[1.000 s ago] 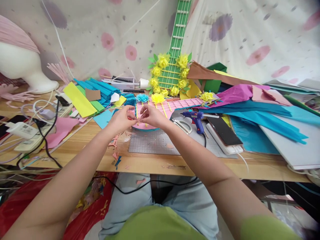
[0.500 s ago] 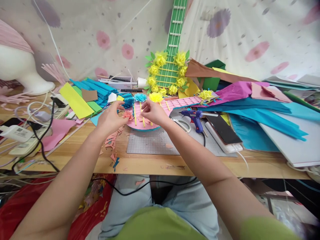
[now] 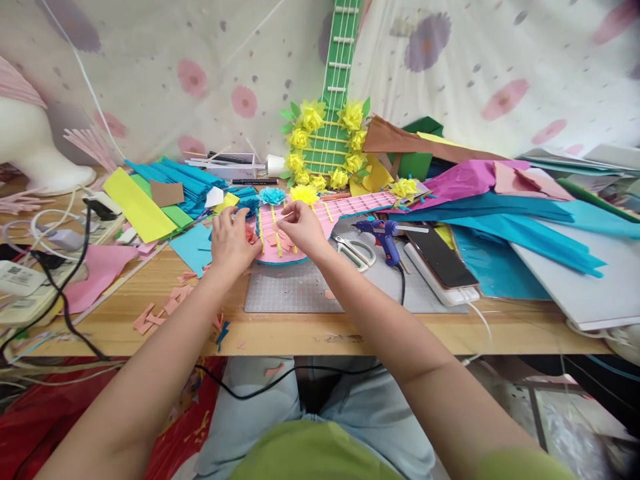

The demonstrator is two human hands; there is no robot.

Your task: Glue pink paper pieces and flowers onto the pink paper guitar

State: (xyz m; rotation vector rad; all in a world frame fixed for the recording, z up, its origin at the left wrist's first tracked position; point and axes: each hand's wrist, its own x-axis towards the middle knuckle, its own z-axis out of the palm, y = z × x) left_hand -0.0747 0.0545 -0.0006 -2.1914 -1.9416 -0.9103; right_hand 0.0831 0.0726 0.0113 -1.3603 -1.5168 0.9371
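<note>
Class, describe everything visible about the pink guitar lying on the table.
The pink guitar is a flat model, seemingly paper or foam, with a teal rim. Yellow strips cross its body; fret lines mark the neck, which runs rightward to a yellow paper flower. It lies partly on a grey cutting mat. A blue flower and a second yellow flower sit at its far edge. The left hand touches its left rim; the right hand pinches a thin strip above it.

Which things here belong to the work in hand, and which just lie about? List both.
In hand: left hand, at the pink paper flower; right hand, pinching a thin pink strip; pink paper guitar beneath them.
Lying about: glue gun, scissors, phone, green guitar, blue paper sheets.
</note>
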